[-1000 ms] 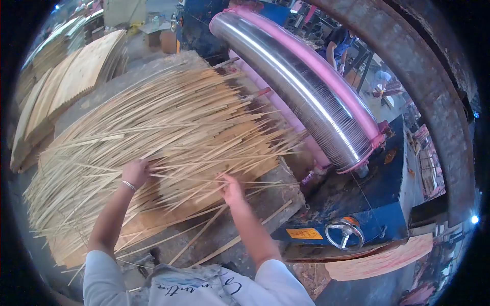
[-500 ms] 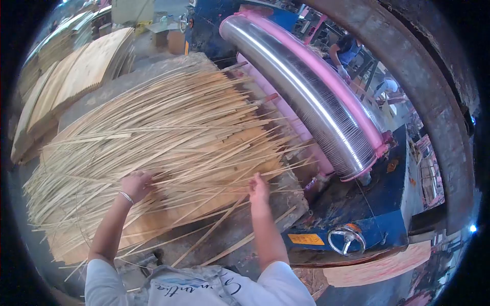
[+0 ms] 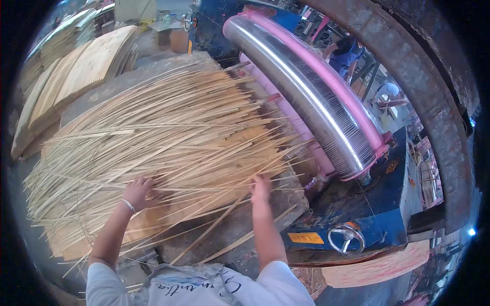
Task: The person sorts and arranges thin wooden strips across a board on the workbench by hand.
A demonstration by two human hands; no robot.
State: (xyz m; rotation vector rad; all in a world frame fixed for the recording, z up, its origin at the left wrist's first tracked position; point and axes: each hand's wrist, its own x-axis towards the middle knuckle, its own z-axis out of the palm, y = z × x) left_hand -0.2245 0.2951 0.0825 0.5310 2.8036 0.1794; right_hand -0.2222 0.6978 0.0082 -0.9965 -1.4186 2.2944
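A wide heap of thin wooden strips [image 3: 153,127] lies over light wood sheets [image 3: 204,204] in front of me. My left hand [image 3: 138,194], with a bracelet at the wrist, rests on the strips near the heap's lower edge, its fingers spread. Farther right, my right hand [image 3: 261,186] is at the ends of some strips, fingers bent and blurred; whether it grips any of them is not clear. Several loose strips stick out below, between my two forearms.
Right of the heap is a machine with a shiny metal roller [image 3: 306,97], pink rollers [image 3: 332,81] and a handwheel [image 3: 346,238]. Curved wood sheets [image 3: 87,66] are stacked at upper left. A person [image 3: 347,55] stands beyond the machine.
My right hand has moved right, away from my left hand, along the strips. My left hand's fingers have spread on the strips. The view has shifted slightly.
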